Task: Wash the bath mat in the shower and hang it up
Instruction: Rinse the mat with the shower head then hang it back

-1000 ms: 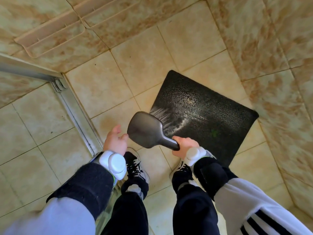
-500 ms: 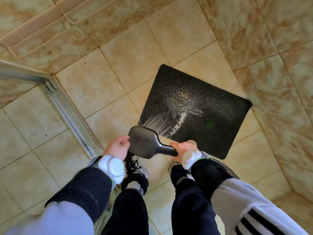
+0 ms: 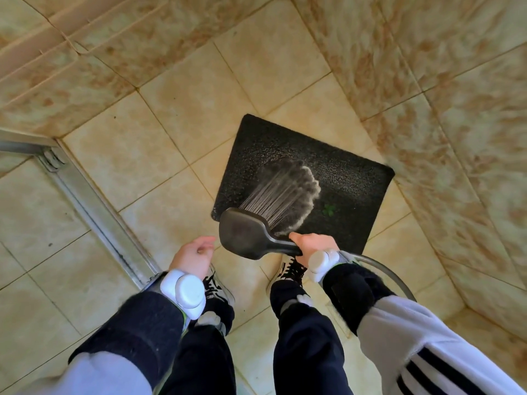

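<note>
While the right hand [image 3: 312,246] grips the handle of the dark shower head [image 3: 242,238] at lower centre of the frame, water fans out onto the black bath mat [image 3: 350,178], which lies flat on the beige floor tiles [image 3: 176,138] at centre right, close to the wall. Just beside the head's left edge, the left hand [image 3: 191,253] hangs with fingers loosely curled, holding nothing. A grey hose [image 3: 393,273] loops away at lower right, and a metal door track [image 3: 94,206] runs down the left.

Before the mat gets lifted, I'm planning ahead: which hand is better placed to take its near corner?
Left, likely. The left hand is free by the near corner of the black textured bath mat; the right hand grips the dark grey shower head spraying it.
</note>
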Available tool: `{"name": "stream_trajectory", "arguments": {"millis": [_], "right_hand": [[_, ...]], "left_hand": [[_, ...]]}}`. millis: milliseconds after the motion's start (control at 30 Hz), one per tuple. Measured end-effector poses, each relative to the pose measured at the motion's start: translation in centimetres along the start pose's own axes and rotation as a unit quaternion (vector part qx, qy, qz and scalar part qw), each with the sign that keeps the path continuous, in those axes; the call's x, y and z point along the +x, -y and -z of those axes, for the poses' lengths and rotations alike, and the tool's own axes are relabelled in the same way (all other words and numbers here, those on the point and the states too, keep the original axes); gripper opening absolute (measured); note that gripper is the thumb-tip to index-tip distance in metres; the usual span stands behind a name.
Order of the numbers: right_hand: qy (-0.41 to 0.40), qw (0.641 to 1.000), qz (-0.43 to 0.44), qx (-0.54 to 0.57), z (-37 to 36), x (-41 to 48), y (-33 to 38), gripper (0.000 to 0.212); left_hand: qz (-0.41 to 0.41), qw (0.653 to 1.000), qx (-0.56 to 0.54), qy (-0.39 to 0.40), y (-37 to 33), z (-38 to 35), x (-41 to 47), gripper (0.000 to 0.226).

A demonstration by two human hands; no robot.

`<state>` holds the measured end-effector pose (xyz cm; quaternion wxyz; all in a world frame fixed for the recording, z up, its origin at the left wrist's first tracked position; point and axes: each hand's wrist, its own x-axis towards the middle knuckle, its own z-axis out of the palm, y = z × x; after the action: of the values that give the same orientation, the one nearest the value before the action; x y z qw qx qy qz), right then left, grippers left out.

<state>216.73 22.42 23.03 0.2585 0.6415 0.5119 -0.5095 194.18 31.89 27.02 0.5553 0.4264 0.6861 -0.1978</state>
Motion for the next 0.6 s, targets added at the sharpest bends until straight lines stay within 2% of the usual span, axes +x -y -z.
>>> {"name": "stream_trajectory", "arguments": {"millis": [167, 300, 467, 600], "right_hand": [[0.002, 0.999, 0.04, -0.006, 1.2, 0.4, 0.1, 0.032], [0.001, 0.998, 0.064, -0.001, 3.0, 1.3, 1.2, 0.014], [-0.013, 0.998, 0.063, 0.022, 5.3, 2.1, 2.7, 0.013], [-0.027, 0.997, 0.038, 0.061, 6.8, 2.4, 2.5, 0.027]], "left_hand": [[-0.005, 1.0, -0.001, -0.012, -0.8, -0.2, -0.1, 0.033], [0.003, 0.999, 0.002, -0.052, -2.0, 0.6, -0.1, 0.04], [-0.012, 0.995, 0.021, -0.097, -3.4, 2.4, -0.4, 0.043], [-0.004, 0.996, 0.01, -0.09, -3.8, 3.0, -0.5, 0.041]]}}
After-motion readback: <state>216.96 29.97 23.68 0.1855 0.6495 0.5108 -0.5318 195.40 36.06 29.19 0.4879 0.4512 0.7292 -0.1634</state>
